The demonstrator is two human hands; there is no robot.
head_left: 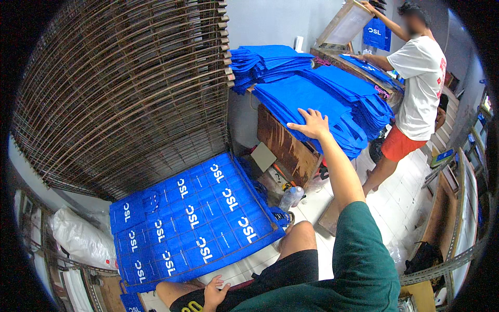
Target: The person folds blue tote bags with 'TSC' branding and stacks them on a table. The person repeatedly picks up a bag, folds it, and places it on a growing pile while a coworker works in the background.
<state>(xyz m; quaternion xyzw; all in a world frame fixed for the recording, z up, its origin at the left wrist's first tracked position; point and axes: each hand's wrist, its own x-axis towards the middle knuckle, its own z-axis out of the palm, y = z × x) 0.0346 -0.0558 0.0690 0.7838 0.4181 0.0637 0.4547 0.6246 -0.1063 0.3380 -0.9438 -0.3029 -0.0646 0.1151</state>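
Note:
My right hand reaches out to a pile of plain blue fabric bags on a worn wooden stand. Its fingers are spread over the top bag, near the handle loops, and nothing is gripped. Down by my lap is my left hand, its fingers loosely bent and apart, holding nothing. In front of my knees, blue bags with white print lie in rows on a wire rack shelf.
Many raised wire shelves fill the left side. A co-worker in a white shirt holds up a framed screen over a blue bag. More bag stacks lie beside the pile. A plastic bottle stands near my knee.

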